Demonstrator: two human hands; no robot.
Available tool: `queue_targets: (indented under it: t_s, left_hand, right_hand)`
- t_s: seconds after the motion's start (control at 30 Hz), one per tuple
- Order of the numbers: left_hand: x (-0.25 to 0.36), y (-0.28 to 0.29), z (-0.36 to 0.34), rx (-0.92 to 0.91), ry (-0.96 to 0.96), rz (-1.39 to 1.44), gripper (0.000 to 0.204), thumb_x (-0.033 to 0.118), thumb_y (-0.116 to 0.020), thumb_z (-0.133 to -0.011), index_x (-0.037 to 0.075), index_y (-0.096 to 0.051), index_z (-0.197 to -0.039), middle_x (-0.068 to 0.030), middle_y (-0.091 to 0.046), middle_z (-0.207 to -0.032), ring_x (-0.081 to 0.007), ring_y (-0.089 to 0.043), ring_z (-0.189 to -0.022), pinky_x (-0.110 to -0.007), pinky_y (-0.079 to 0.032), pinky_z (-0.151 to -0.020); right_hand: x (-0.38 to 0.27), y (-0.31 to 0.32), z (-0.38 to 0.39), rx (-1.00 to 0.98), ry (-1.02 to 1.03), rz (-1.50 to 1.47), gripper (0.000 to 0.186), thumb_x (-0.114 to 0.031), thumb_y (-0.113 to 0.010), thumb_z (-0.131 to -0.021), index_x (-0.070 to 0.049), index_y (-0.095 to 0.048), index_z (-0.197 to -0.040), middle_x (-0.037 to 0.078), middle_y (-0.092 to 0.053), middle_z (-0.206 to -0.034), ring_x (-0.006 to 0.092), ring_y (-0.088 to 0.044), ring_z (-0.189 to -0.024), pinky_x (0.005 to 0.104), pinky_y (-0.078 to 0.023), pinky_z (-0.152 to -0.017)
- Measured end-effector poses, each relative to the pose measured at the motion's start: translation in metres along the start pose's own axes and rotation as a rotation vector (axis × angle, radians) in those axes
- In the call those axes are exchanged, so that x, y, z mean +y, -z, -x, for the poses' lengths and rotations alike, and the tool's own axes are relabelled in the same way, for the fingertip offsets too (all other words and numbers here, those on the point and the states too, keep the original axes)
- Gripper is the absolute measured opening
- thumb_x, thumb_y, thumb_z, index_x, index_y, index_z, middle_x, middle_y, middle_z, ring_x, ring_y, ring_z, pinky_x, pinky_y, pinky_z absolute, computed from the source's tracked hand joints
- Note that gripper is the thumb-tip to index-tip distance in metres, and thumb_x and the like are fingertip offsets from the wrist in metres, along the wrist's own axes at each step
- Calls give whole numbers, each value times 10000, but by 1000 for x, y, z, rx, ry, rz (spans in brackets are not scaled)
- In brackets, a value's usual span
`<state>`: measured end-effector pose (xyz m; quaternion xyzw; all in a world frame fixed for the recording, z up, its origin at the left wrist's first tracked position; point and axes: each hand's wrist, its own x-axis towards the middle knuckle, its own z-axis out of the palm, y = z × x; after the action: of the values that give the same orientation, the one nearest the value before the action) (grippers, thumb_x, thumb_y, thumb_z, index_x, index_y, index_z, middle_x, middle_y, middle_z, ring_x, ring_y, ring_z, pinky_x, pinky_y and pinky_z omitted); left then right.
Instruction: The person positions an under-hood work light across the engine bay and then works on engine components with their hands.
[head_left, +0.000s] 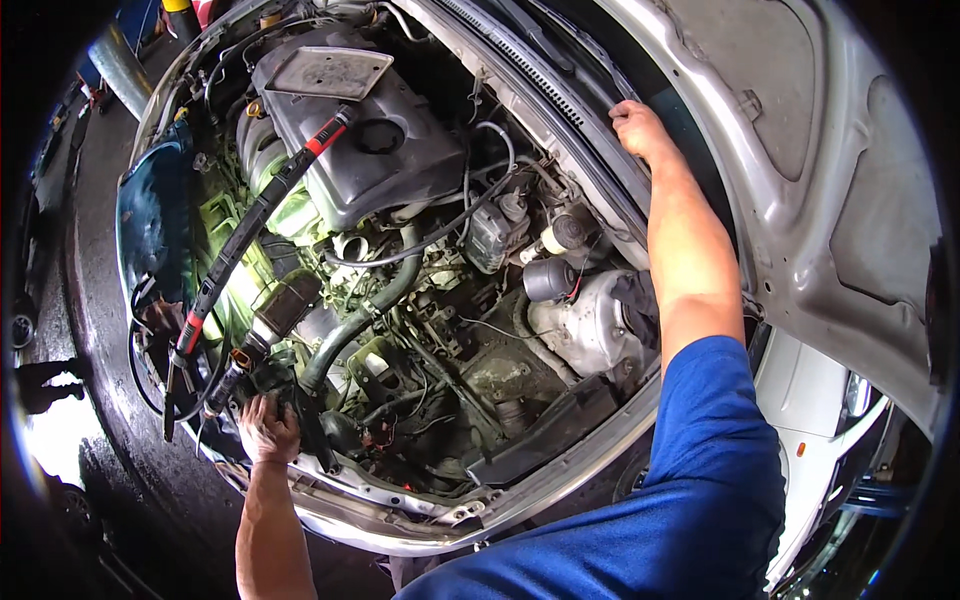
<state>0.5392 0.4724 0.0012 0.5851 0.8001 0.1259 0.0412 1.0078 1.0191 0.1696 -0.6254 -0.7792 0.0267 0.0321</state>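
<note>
Over the open engine bay (380, 486), which fills mid-frame, the left hand (268, 430) rests at lower left near the thick radiator hose (340, 337), fingers partly spread; I can't tell whether it grips anything. At upper right, the right hand (640, 130) curls at the black windshield cowl (545, 87), its hold unclear. A black-and-red work light (245, 228) slants across the left side, its upper end against the engine cover (420, 150).
</note>
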Motion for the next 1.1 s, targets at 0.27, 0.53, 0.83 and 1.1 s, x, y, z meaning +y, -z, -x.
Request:
queue_targets:
  t_s: [0.27,0.53,0.83,1.1]
  left_hand:
    - [1,2,2,4,7,11,253,211,-621,-744,74,-607,-957,-145,-589,-887,-355,-568,-865,-456,-441,-803]
    - [-2,1,6,44,-27,6,275,252,-587,-784,78,-626,-993,-154,-630,-956,-371,-584,-872,-464,-451,-798]
    - [-2,5,-1,13,2,42,261,269,-627,-773,90,-617,-963,-123,-622,-948,-331,-595,-922,-450,-465,-807]
    - [84,59,40,-104,537,1324,290,279,-564,-963,13,-619,-1066,-29,-653,-922,-116,-566,-791,-254,-452,-676]
  right_hand:
    - [9,-4,27,235,-341,-1707,111,5,-528,-885,-62,-600,-936,83,-598,-764,191,-583,-661,294,-498,-598]
    - [23,-4,53,105,-159,-2319,156,-109,-533,-889,16,-569,-802,190,-618,-806,264,-588,-655,340,-512,-611]
    - [-96,-19,176,-387,-88,-2145,123,-40,-504,-934,13,-574,-1020,179,-602,-1003,195,-569,-806,289,-486,-674]
    - [-248,-70,398,-944,-197,-1834,72,-45,-570,-898,-77,-602,-954,76,-660,-889,113,-586,-696,240,-490,-627]
